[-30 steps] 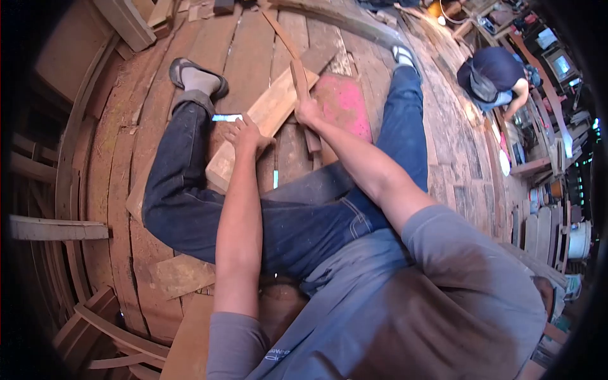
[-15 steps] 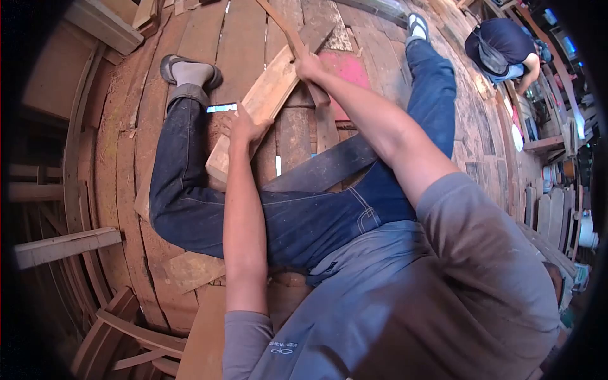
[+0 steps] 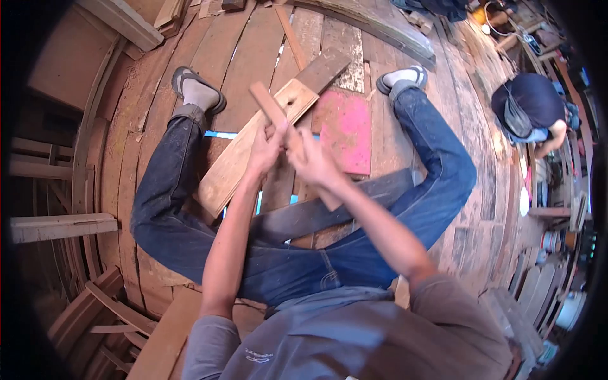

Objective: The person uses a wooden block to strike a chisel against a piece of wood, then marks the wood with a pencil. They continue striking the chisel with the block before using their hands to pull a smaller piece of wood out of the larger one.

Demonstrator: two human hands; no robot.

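A short wooden strip (image 3: pixel 268 103) slants across the space between my knees. My left hand (image 3: pixel 266 149) is wrapped round it near its middle. Just right of that, my right hand (image 3: pixel 310 158) is smeared by motion and lies close against the same strip, its grip unclear. Under the strip rests a pale wooden block (image 3: pixel 235 158) with a dark knot near its upper end. The block lies slantwise over a darker board (image 3: pixel 326 68). A pink board (image 3: pixel 346 133) is on the floor to the right of the block.
My legs are spread on the plank floor (image 3: pixel 126 158). A wide grey board (image 3: pixel 304 218) crosses in front of my lap. A thin strip (image 3: pixel 290 38) lies beyond the block. Another person (image 3: pixel 531 107) crouches at the right. Wooden frames (image 3: pixel 63 228) stand at the left.
My left hand has left the pale block and now holds the strip. My right hand has come down and nearer my left. The view has shifted, and my right leg is more bent.
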